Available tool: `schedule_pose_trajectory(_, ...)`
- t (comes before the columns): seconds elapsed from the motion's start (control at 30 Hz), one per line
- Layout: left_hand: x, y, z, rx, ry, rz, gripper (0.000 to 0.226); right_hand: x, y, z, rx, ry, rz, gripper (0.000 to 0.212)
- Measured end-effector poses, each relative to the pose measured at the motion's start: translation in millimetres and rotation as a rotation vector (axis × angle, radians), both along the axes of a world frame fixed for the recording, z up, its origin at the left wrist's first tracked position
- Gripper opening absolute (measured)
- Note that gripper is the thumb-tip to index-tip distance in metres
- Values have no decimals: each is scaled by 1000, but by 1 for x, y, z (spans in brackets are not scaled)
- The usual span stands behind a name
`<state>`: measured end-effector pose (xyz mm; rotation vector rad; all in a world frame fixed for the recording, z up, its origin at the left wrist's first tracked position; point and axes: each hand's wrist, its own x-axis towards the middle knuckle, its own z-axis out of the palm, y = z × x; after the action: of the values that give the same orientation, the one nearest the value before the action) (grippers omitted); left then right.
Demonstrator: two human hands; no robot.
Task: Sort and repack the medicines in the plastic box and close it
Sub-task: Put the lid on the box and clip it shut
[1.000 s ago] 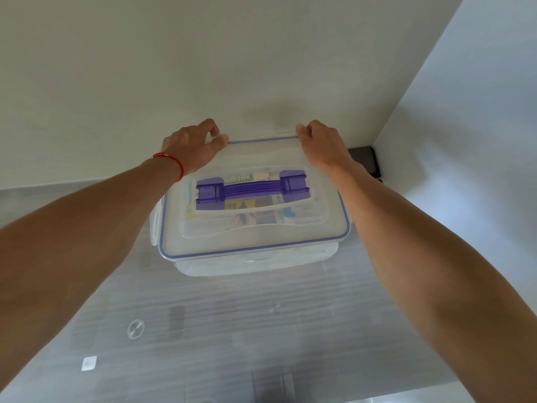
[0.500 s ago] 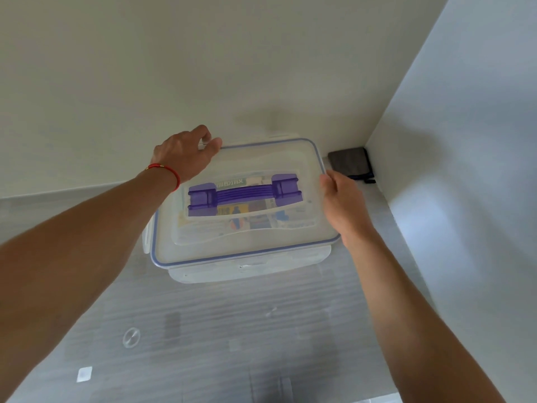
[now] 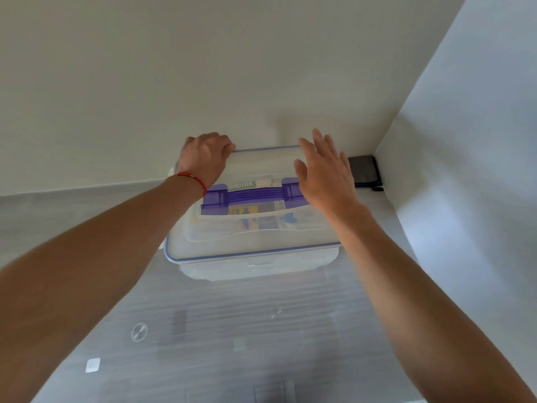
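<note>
A clear plastic box stands on the grey floor against the wall, with its blue-rimmed lid on top. A purple handle lies flat on the lid, and medicine packets show through it. My left hand has its fingers curled over the lid's far left corner. My right hand hovers over the lid's right part with its fingers spread and straight, partly covering the handle's right end. Whether it touches the lid is unclear.
A dark grey pouch lies in the corner right of the box. White walls close off the back and the right. A small round disc and a white square piece lie on the floor at near left.
My right hand went from the lid's far right corner to its right edge, and now is raised over the lid with fingers spread. My left hand stayed at the far left corner.
</note>
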<state>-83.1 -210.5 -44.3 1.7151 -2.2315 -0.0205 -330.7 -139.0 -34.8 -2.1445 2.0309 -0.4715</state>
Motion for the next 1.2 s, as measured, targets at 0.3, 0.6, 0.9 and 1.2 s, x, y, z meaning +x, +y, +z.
schedule_pose_trajectory(0.3,-7,6,5,78,137,90,44,21,-50,2,65,146,101,37)
schedule_pose_trajectory(0.6,-6,11,10,143,164,76,33,18,-50,0,59,136,117,37)
schedule_pose_trajectory(0.9,43,136,5,183,365,429,39,27,-42,0,-7,265,50,39)
schedule_pose_trajectory(1.2,46,150,5,334,732,544,43,62,66,7,41,-42,204,68)
